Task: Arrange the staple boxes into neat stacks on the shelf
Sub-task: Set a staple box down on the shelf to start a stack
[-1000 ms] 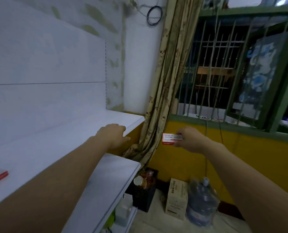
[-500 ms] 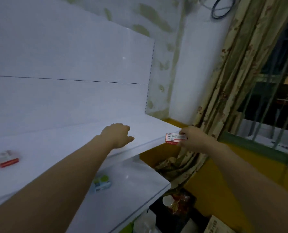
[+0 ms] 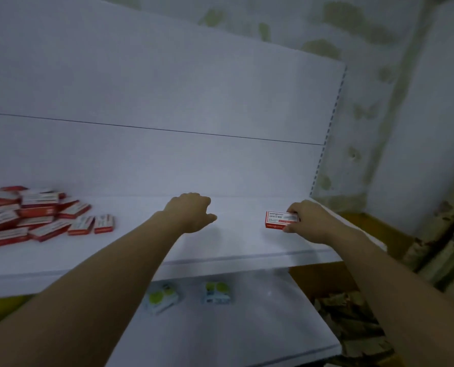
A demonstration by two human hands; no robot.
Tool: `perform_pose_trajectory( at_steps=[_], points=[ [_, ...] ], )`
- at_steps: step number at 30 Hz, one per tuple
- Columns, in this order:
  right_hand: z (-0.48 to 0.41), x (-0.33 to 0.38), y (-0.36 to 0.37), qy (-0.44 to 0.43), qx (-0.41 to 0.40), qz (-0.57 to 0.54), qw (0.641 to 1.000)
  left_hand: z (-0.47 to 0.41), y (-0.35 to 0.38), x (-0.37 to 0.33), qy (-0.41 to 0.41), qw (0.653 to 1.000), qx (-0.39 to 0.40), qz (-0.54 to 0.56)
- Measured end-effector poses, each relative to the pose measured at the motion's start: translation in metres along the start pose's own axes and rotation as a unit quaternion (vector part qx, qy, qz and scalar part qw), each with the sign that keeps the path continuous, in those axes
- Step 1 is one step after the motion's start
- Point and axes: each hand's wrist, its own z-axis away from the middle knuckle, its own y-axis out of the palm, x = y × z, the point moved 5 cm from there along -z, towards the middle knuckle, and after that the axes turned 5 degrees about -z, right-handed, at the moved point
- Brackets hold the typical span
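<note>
The right hand pinches one staple box near the right edge of the shelf, the left hand sits empty and loosely curled mid-shelf, so a stack seems to be starting here: next, set the box down square, then fetch more from the heap at the left edge.

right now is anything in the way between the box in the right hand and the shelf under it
Nothing visible. The right hand pinches the staple box at the right end of the shelf, with bare surface around it. The left hand hovers mid-shelf, apart from it, and the loose pile lies far left.
</note>
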Motion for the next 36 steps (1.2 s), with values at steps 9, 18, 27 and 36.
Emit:
perform_pose_trajectory(
  at_steps=[9, 18, 27, 36],
  points=[
    [-0.07, 0.073, 0.044, -0.099, 0.034, -0.046, 0.993, -0.009, 0.008, 0.079, -0.086, 0.996, 0.0, -0.02],
    [-0.136, 0.145, 0.072, -0.165, 0.045, -0.05, 0.984, -0.032, 0.015, 0.152, -0.141, 0.99, -0.005, -0.025],
    [-0.195, 0.203, 0.092, -0.196, 0.033, -0.077, 0.977, -0.069, 0.023, 0.207, -0.146, 0.989, -0.021, -0.012],
    [-0.223, 0.231, 0.103, -0.242, -0.024, -0.165, 0.956, -0.108, 0.03, 0.201, -0.082, 0.983, -0.11, 0.118]
  ],
)
